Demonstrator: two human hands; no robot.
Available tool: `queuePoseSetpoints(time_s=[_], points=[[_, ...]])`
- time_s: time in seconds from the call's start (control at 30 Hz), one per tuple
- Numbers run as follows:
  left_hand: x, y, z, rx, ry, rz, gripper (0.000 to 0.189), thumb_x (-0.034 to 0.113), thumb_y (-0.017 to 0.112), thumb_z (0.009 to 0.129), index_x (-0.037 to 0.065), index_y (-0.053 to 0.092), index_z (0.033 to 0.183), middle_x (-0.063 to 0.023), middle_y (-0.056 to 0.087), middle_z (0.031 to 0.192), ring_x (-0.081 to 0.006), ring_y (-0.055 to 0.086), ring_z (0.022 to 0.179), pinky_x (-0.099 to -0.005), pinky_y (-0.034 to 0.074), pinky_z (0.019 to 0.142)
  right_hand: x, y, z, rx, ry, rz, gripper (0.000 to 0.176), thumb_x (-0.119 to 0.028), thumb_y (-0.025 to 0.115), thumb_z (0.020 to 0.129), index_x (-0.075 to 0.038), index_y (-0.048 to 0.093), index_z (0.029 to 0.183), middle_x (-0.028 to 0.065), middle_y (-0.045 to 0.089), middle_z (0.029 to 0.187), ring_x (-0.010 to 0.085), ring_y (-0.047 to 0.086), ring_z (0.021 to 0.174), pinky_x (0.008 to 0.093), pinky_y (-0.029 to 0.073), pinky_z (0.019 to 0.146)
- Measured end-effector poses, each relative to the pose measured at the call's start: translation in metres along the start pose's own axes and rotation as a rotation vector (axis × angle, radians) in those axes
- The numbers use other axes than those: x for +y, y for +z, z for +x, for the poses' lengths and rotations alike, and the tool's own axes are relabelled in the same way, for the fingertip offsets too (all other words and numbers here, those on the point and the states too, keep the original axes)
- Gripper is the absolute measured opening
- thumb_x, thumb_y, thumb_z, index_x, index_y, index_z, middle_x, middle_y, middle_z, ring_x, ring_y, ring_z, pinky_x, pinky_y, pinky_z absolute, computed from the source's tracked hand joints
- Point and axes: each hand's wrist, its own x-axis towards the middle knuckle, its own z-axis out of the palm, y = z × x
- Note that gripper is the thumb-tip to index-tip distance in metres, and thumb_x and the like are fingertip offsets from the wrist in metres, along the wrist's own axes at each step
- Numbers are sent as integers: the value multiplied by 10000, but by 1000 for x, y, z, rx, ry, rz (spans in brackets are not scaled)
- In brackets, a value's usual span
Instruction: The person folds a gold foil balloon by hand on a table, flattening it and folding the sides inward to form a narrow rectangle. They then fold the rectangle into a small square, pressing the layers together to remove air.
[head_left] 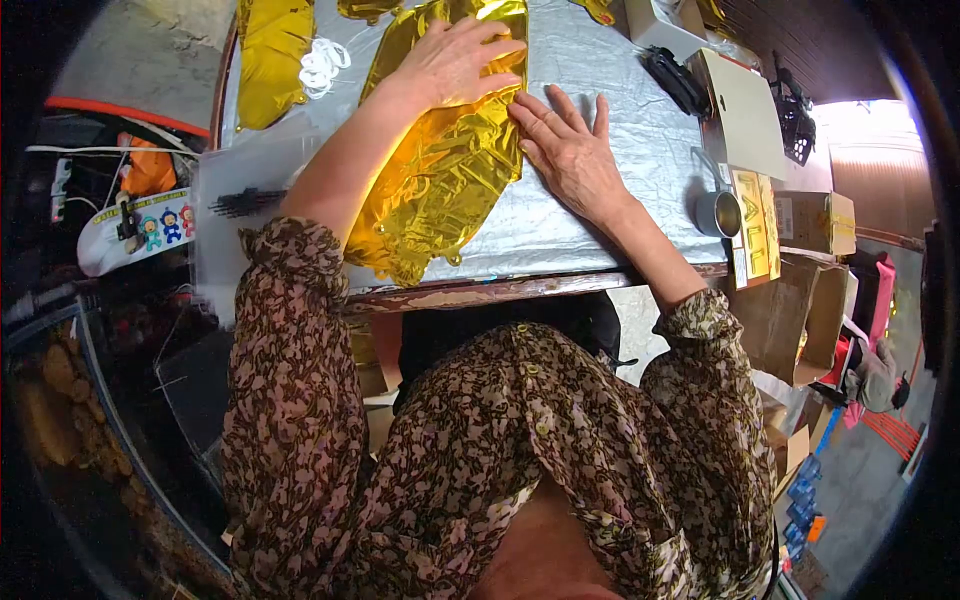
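A shiny gold foil sheet (430, 190) lies on the silver-covered table (600, 245), its lower end close to the front edge. My left hand (455, 65) rests flat on the upper part of the foil with its fingers spread to the right. Beside the foil's right edge, my right hand (572, 155) lies on the silver cover, fingers apart, the index side touching or nearly touching the foil's edge. Another gold foil piece (272, 60) is at the upper left, next to a bundle of white cord (323, 67).
A metal cup (718, 213), a black object (677, 80) and an upright cardboard box (738, 112) stand along the right side. Gold lettered packaging (758, 222) hangs at the table's right edge. Clear plastic sheets (235, 235) cover the left corner. Open cartons (795, 315) are lower right.
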Motion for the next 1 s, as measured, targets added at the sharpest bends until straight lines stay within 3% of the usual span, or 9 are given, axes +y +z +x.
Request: queuePoseSetpoints(time_s=[0.17, 0.27, 0.5, 0.73, 0.83, 0.9, 1.0], points=[[13, -14, -27, 128, 16, -139, 498, 458, 629, 1016, 205, 610, 1444, -62, 535, 1534, -287, 488, 1415, -474, 378, 1144, 2, 0, -1, 26, -18, -19, 487, -328, 552, 1070, -206, 506, 1539, -23, 468, 1616, 287, 372, 1532, 745, 96, 1205], [21, -16, -45, -13, -6, -202, 503, 419, 661, 1004, 187, 610, 1448, -78, 551, 1516, -305, 481, 1420, -472, 373, 1145, 9, 4, -5, 42, -18, -30, 489, -330, 558, 1067, -208, 507, 1538, -31, 481, 1605, 280, 370, 1534, 747, 83, 1202], [37, 0, -36, 124, -5, -220, 484, 445, 681, 980, 187, 662, 1389, -84, 576, 1490, -305, 506, 1386, -468, 402, 1117, 26, -6, -12, 1, -13, -82, 501, -337, 577, 1058, -228, 502, 1541, -50, 486, 1601, 270, 345, 1553, 754, 54, 1195], [40, -4, -21, 40, -16, -259, 478, 432, 674, 987, 167, 663, 1385, -105, 591, 1471, -311, 535, 1361, -476, 414, 1117, 39, -3, -15, -6, -7, 13, 513, -337, 554, 1071, -216, 467, 1562, -24, 434, 1644, 288, 309, 1570, 761, 81, 1196], [13, -10, -38, 314, -176, -156, 429, 362, 669, 1007, 90, 673, 1338, -163, 628, 1404, -359, 584, 1302, -470, 472, 1081, 32, -5, -8, -24, -11, 2, 522, -338, 544, 1075, -189, 454, 1567, -3, 407, 1659, 294, 290, 1576, 756, 91, 1203], [-7, -13, -65, 395, -326, -160, 470, 435, 660, 991, 89, 683, 1309, -136, 626, 1409, -359, 587, 1282, -492, 486, 1031, 30, -5, -4, -13, -20, 13, 520, -338, 541, 1076, -178, 456, 1564, 3, 404, 1660, 293, 285, 1578, 751, 92, 1207], [-10, -10, -96, 345, -354, -135, 469, 398, 687, 980, 80, 675, 1324, -142, 631, 1385, -369, 596, 1236, -489, 486, 1018, 30, 0, -1, -1, -43, 29, 512, -334, 534, 1079, -161, 462, 1556, 9, 409, 1655, 289, 280, 1579, 742, 95, 1213]])
